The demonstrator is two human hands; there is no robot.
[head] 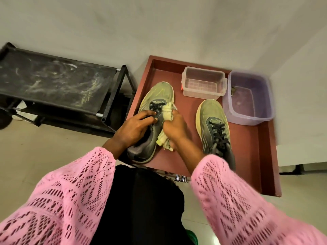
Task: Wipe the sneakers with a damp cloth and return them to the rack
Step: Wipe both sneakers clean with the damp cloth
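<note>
Two olive-green sneakers with black laces lie on a reddish-brown tray table. My left hand grips the left sneaker around its laces and collar. My right hand holds a bunched pale yellow cloth against that sneaker's right side. The right sneaker sits untouched, toe pointing away from me. The black shoe rack stands to the left, its top shelf scuffed with pale marks.
A clear plastic box and a purple tub holding water sit at the tray's far edge, near the wall. Pale floor lies between me and the rack. My dark clothing fills the lower centre.
</note>
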